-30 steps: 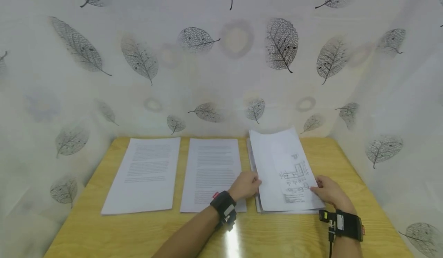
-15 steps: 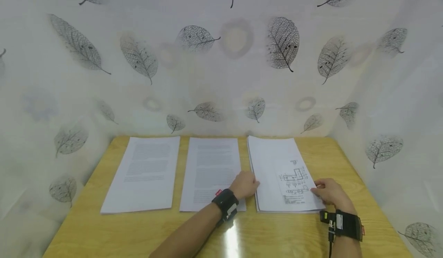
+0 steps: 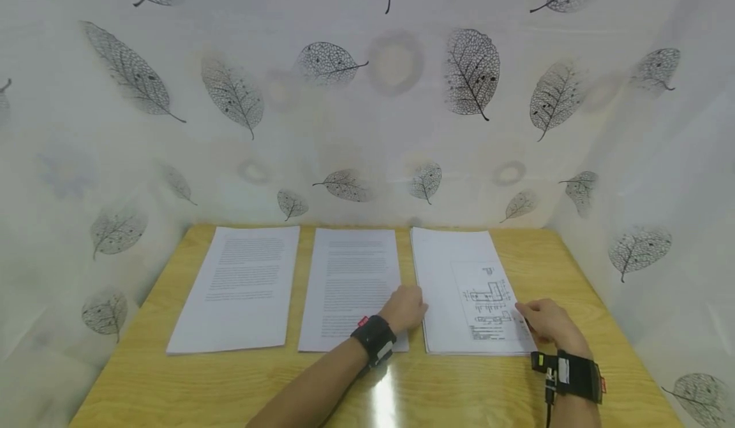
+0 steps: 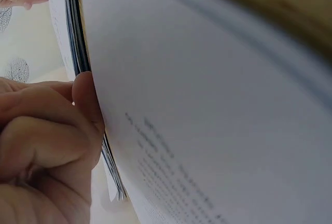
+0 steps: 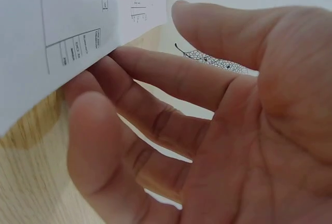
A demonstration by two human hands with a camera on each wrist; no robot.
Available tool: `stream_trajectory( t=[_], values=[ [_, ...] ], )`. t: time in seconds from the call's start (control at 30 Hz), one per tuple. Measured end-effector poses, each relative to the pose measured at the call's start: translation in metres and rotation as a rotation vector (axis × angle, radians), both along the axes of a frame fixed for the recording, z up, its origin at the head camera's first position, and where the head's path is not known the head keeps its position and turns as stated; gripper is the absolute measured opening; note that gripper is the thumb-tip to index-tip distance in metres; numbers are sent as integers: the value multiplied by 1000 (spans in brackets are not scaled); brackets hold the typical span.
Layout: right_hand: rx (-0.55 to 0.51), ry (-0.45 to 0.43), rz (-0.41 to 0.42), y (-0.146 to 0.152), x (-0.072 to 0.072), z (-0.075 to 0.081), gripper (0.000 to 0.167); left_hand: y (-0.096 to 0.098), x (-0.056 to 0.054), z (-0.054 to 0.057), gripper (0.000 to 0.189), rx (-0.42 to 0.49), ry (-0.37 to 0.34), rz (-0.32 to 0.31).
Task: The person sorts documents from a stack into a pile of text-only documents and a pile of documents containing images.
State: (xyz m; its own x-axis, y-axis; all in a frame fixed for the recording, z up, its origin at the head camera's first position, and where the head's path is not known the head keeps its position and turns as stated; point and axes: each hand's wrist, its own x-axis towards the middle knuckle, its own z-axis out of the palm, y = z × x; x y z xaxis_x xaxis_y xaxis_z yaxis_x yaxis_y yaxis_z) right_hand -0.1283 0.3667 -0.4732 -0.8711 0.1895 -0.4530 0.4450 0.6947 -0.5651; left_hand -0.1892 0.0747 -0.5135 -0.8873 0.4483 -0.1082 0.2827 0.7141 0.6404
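At the right of the table lies a stack of paper [image 3: 442, 275], its top sheet printed with a line drawing near the lower right. My left hand [image 3: 404, 307] has its fingers curled against the stack's left edge. In the left wrist view, one digit of the left hand [image 4: 41, 136] rests along the layered page edges. My right hand [image 3: 545, 319] is at the stack's right edge. From the right wrist view, the thumb of the right hand [image 5: 207, 105] stands apart from the paper, while its loosely bent fingertips meet the sheet's edge.
A text-printed stack of paper [image 3: 356, 275] lies in the middle, partly under my left hand and wrist. Another printed stack [image 3: 241, 275] lies at the left. The wooden table [image 3: 459, 390] meets a leaf-patterned curtain [image 3: 356, 128] at its back and sides.
The top sheet, lifted and askew a second ago, now lies flat and lined up on the right stack. My left fingers no longer pinch its edge; my right thumb has come off the sheet.
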Motion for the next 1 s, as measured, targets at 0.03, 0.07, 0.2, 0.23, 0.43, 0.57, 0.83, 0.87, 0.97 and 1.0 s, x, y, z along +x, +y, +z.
stream_trajectory(
  t=[0.03, 0.07, 0.2, 0.23, 0.43, 0.57, 0.83, 0.87, 0.97, 1.0],
  values=[
    [0, -2, -4, 0, 0, 0, 49, 0, 0, 0, 35, -4, 1, -1],
    [2, -1, -3, 0, 0, 0, 50, 0, 0, -1, 36, -8, -1, 0],
    [16, -6, -10, 0, -2, 0, 54, -2, -1, 0, 40, -13, -7, 3],
    [20, -6, -11, 0, -2, 0, 56, -2, -1, 0, 40, -10, -14, 5],
    [63, 13, -22, -1, -3, -3, 63, -9, -1, 2, 33, 24, -11, -15],
    [95, 58, -16, -7, -3, -4, 64, -17, -1, 0, 27, 95, 2, -11],
    [149, 217, 4, -38, -8, 3, 56, -42, 2, 11, 15, 180, 20, -19],
    [157, 236, 23, -45, -9, 3, 53, -47, 1, 13, 15, 176, 36, -19],
    [155, 277, 81, -70, -13, 2, 46, -62, -1, 15, 14, 165, 87, -5],
    [153, 287, 99, -78, -14, 1, 43, -67, -2, 15, 14, 166, 97, 3]
  ],
)
